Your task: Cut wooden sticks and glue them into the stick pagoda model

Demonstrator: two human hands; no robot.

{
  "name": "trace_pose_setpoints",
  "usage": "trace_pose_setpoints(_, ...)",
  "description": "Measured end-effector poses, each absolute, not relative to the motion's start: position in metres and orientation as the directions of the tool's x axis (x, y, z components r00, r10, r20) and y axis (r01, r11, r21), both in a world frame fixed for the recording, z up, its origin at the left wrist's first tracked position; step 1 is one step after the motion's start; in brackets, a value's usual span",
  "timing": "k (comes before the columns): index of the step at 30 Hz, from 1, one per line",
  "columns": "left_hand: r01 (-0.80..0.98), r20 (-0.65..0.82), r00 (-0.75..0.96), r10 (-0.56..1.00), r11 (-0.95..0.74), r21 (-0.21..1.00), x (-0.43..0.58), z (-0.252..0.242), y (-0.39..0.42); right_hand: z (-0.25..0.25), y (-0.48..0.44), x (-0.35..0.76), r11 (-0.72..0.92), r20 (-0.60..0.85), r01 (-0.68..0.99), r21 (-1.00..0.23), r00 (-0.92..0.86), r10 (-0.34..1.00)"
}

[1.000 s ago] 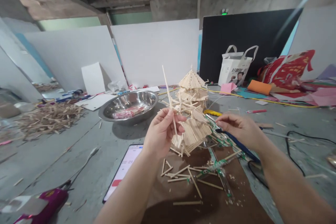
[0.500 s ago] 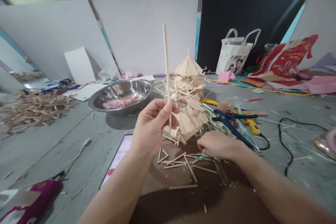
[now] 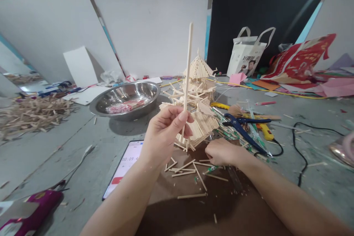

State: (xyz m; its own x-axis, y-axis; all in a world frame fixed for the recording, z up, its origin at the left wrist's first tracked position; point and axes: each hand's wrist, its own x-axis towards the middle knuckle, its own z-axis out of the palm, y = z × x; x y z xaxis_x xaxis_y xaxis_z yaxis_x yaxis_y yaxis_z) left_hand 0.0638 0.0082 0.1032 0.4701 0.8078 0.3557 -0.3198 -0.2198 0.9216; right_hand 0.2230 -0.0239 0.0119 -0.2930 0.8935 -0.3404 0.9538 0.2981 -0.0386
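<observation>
A long pale wooden stick (image 3: pixel 188 59) stands nearly upright, pinched near its lower end between the thumb and fingers of my left hand (image 3: pixel 167 127). Behind that hand is a pavilion-like model of wooden sticks (image 3: pixel 203 123) with slatted roofs. My right hand (image 3: pixel 222 151) is closed low over the brown board (image 3: pixel 193 212), just right of the model's front corner; whatever its fingers hold is hidden. Short cut sticks (image 3: pixel 184 169) and bits of clear and green plastic wrapper (image 3: pixel 212 168) lie beneath and beside it.
Blue-handled pliers (image 3: pixel 239 127) and a yellow tool (image 3: pixel 267 132) lie to the right among wrapped sticks. At left are a steel basin (image 3: pixel 96 108), a phone (image 3: pixel 121 167) showing a timer, a purple glue gun (image 3: pixel 41 206) and a stick heap (image 3: pixel 35 116). A black cable (image 3: pixel 295 147) curves at right.
My left hand has shifted right, and the stick now leans to the right at its top. The right hand stays closed over nearly the same spot, slightly further left.
</observation>
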Motion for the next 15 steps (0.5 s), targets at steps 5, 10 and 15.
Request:
trace_pose_setpoints(5, -0.304, 0.337, 0.480, 0.809, -0.207, 0.930, 0.065, 0.102, 0.008, 0.039, -0.032, 0.246, 0.281, -0.176, 0.902, -0.328, -0.350, 0.920)
trace_pose_setpoints(10, -0.265, 0.300, 0.511, 0.806, -0.184, 0.947, 0.067, 0.101, 0.008, 0.061, -0.039, 0.264, 0.154, -0.023, 0.568, -0.808, -0.292, 0.956)
trace_pose_setpoints(15, -0.196, 0.229, 0.565, 0.793, -0.141, 0.970, 0.069, 0.097, 0.008, 0.062, -0.039, 0.267, 0.047, -0.001, 0.237, -0.970, -0.198, 0.980)
